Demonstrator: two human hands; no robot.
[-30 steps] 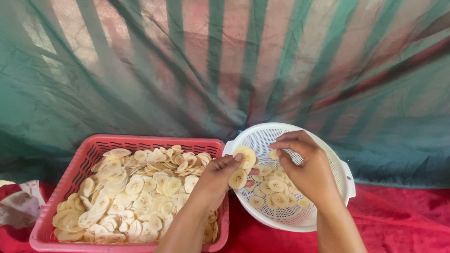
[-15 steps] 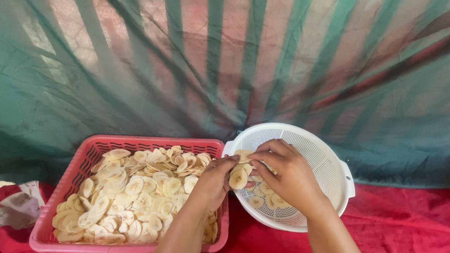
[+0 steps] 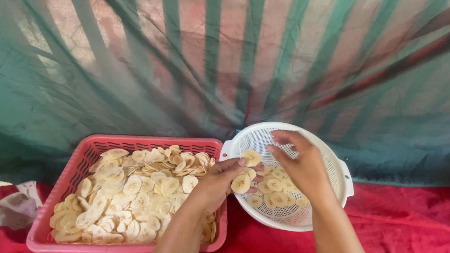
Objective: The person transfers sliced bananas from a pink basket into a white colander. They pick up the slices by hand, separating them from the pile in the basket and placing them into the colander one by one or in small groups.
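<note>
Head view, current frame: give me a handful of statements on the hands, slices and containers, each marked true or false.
1. The left hand holds a few pale round slices over the white colander. True.
2. The red basket holds only a couple of slices. False: it is filled with a thick layer of them.
3. The right hand hovers above the colander, fingers curled. True.
4. The colander stands on the left of the red basket. False: it is on the basket's right, its rim close against the basket's.
5. Both containers rest on a red cloth. True.
6. A bare white wall stands behind. False: a green net hangs there.
</note>
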